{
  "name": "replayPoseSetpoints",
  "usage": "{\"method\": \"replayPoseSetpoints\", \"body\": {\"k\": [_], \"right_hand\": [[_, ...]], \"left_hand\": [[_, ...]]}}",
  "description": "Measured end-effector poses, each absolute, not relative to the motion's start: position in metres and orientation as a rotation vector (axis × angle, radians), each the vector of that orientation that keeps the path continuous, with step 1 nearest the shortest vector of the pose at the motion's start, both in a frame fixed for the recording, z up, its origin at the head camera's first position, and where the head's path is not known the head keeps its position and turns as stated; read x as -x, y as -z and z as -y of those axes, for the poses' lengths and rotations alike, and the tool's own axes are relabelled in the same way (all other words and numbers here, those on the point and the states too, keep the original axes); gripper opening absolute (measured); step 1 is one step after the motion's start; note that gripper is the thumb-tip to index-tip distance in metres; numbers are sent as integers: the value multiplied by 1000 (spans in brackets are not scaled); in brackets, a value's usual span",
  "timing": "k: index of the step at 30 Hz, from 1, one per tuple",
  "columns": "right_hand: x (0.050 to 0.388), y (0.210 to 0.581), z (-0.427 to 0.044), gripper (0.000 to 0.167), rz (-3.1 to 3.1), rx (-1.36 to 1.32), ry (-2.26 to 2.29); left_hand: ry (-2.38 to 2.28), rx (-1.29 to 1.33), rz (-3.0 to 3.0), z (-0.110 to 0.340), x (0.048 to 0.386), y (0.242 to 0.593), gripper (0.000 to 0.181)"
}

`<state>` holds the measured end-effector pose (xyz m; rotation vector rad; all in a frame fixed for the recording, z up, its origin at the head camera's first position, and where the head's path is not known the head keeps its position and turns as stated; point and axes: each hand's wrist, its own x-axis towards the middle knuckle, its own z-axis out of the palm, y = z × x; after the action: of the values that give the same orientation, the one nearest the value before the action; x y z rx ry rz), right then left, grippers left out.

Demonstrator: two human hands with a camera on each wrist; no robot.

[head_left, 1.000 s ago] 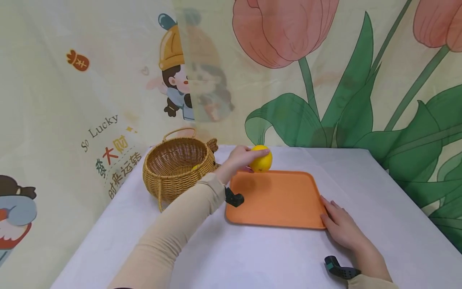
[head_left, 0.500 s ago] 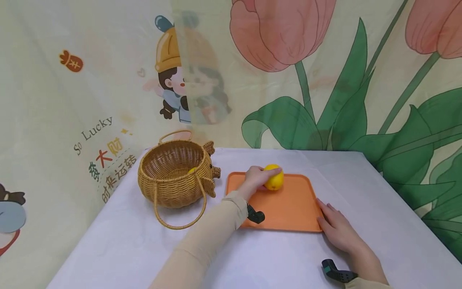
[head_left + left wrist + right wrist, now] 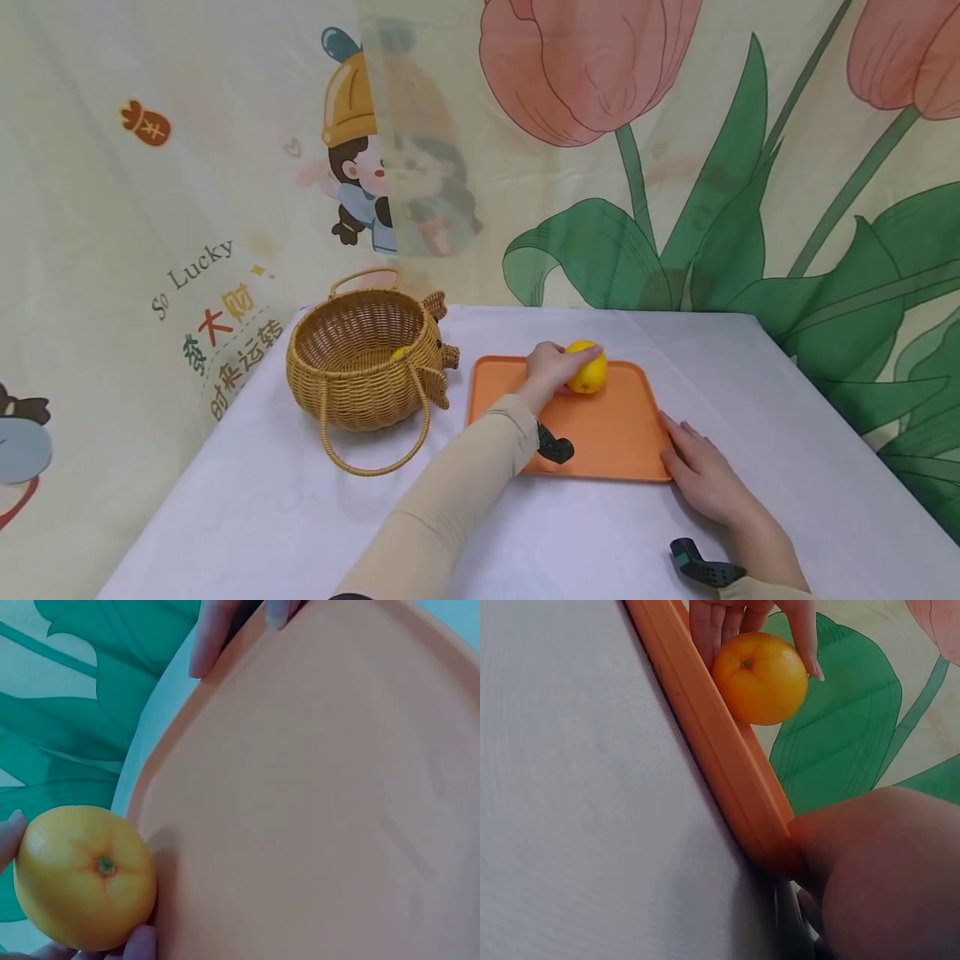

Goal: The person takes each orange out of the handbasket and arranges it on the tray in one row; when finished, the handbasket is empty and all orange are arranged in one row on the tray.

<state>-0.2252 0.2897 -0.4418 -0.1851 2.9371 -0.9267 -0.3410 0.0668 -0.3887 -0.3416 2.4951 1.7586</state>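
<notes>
In the head view my left hand (image 3: 550, 368) holds a yellow-orange orange (image 3: 587, 367) over the back part of an orange tray (image 3: 600, 433). The left wrist view shows the orange (image 3: 82, 877) from its stem end, with fingertips on either side of it. Whether the fruit touches the tray is hard to tell. My right hand (image 3: 708, 475) rests against the tray's right edge, its fingers fairly straight and touching the rim. Close up in the right wrist view, the right thumb lies against the tray's corner (image 3: 769, 851).
A wicker basket (image 3: 360, 408) shaped like a pig stands left of the tray, a yellow fruit (image 3: 400, 353) partly visible inside. Its front handle (image 3: 375, 473) hangs down onto the white tablecloth (image 3: 247, 508). A printed curtain hangs behind the table.
The left hand has carried the orange from the tray's back edge, near the basket, rightward and down over the tray. The right hand has stayed at the tray's edge.
</notes>
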Motion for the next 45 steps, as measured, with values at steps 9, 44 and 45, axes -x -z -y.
{"method": "replayPoseSetpoints", "body": {"k": [9,44,45], "right_hand": [[225,442,-290,66,-2941,192,919],[223,440,-292,67,-2917,200,935],[223,440,-292,67,-2917,204,936]], "left_hand": [[-1727,292,-2515,-69,340,390,73],[-1772,2,-2614,15,323,323,70],[-1798,-16,-2601,20,322,318,69]]}}
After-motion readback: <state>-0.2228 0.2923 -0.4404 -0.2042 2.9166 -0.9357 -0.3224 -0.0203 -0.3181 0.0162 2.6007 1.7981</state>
